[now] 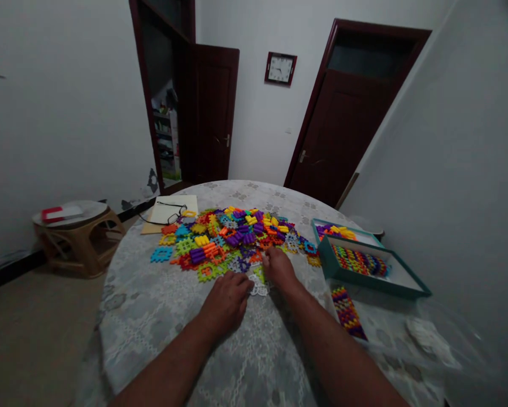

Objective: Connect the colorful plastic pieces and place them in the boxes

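Note:
A heap of colourful plastic building pieces [241, 234], many with toothed edges, lies on the table in front of my hands. My left hand [226, 299] is at the heap's near edge, its fingers curled and closed on the left side of a white openwork building piece [259, 287]. Just right of that piece, my right hand [279, 268] has its thumb and fingers drawn together in a pinch beside the heap. What it holds, if anything, is too small to make out.
Eyeglasses [173, 217] rest on paper at the back left. On the right are a green-edged box [374, 268] of linked pieces, its lid [315, 229] with loose pieces, a multicoloured assembled strip [347, 314] and clear plastic wrap. A stool [82, 237] stands left of the table.

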Tool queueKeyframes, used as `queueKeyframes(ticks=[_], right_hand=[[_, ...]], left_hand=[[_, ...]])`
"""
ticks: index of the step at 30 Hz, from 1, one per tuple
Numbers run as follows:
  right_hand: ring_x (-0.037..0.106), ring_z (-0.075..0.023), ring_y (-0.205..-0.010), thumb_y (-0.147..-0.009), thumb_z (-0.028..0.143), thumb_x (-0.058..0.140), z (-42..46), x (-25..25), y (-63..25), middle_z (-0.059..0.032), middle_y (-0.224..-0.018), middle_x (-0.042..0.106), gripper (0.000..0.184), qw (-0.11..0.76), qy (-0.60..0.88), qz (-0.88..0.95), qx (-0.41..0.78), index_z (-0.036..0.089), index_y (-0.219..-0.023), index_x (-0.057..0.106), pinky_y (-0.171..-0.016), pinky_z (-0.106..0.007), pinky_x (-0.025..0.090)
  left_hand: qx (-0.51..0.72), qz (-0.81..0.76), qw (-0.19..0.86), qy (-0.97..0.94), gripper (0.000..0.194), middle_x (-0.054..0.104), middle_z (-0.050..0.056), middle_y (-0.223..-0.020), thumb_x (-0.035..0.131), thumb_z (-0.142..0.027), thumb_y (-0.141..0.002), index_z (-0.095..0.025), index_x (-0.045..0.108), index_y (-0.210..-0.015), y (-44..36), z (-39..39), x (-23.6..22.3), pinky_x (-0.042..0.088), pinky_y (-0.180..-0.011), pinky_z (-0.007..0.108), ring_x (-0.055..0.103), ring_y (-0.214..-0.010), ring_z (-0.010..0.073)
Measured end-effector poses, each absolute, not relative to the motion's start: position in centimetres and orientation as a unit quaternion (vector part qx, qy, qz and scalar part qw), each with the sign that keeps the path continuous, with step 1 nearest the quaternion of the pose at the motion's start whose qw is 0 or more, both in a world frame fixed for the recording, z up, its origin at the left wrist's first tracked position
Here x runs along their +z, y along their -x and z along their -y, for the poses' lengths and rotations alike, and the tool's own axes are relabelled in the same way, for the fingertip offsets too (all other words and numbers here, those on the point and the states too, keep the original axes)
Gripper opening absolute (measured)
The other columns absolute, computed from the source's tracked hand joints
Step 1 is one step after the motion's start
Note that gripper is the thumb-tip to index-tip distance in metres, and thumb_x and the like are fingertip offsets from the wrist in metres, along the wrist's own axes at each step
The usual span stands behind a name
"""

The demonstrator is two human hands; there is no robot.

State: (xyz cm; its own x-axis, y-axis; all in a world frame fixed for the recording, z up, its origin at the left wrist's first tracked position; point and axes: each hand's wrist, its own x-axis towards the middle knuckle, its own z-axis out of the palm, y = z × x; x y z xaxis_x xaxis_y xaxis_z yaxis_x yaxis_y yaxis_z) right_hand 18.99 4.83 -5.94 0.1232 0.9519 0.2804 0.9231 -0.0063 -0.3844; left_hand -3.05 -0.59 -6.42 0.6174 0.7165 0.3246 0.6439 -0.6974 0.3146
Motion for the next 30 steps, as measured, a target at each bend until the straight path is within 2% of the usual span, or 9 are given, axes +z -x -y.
queueKeyframes(ticks=[5, 10, 15, 23, 30], right_hand=[[0.068, -0.0193, -0.087, -0.097, 0.019, 0.058, -3.4, -6.5, -20.9, -0.0058, -0.093, 0.076, 0.015, 0.270, 0.731, 0.624, 0.062, 0.018, -0.096, 0.073, -0.077, -0.026, 0.043], [0.065, -0.0180, -0.076, -0.089, 0.024, 0.061, -0.3, -7.1, -21.5, -0.0006, -0.079, 0.072, 0.011, 0.353, 0.697, 0.607, 0.145, 0.021, -0.083, 0.070, -0.070, -0.026, 0.042], [0.065, -0.0178, -0.079, -0.091, 0.029, 0.059, 2.0, -7.3, -21.3, 0.0004, -0.082, 0.072, 0.013, 0.408, 0.640, 0.626, 0.180, 0.022, -0.089, 0.070, -0.074, -0.027, 0.046], [0.064, -0.0168, -0.079, -0.094, 0.032, 0.062, 2.4, -7.0, -20.7, 0.0010, -0.084, 0.072, 0.015, 0.401, 0.607, 0.657, 0.198, 0.021, -0.096, 0.072, -0.076, -0.027, 0.047], [0.066, -0.0167, -0.078, -0.095, 0.031, 0.063, 2.7, -6.3, -20.7, 0.0009, -0.084, 0.073, 0.014, 0.372, 0.589, 0.680, 0.228, 0.021, -0.097, 0.072, -0.077, -0.027, 0.049]], left_hand=[[0.180, -0.391, 0.075, -0.900, 0.040, 0.070, 0.009, -0.134, 0.062, -0.016, -0.097, -0.030, 0.071, -0.134, 2.7, 0.9, -5.7, 0.048, -0.101, 0.048, 0.057, -0.121, 0.0314], [0.159, -0.405, 0.053, -0.899, 0.046, 0.068, 0.010, -0.137, 0.061, -0.020, -0.100, -0.033, 0.068, -0.143, 1.9, 1.3, -5.8, 0.047, -0.098, 0.050, 0.056, -0.121, 0.0336], [0.157, -0.422, 0.039, -0.892, 0.048, 0.066, 0.011, -0.138, 0.062, -0.021, -0.099, -0.031, 0.065, -0.147, 1.2, 1.4, -5.8, 0.047, -0.097, 0.049, 0.056, -0.120, 0.0336], [0.152, -0.438, 0.054, -0.884, 0.062, 0.066, 0.010, -0.135, 0.064, -0.018, -0.095, -0.032, 0.057, -0.155, 1.0, 1.5, -5.4, 0.047, -0.099, 0.048, 0.056, -0.121, 0.0331], [0.181, -0.435, 0.092, -0.877, 0.046, 0.068, 0.014, -0.135, 0.062, -0.019, -0.097, -0.021, 0.062, -0.142, 1.4, 1.0, -5.9, 0.047, -0.105, 0.051, 0.056, -0.124, 0.0346]])
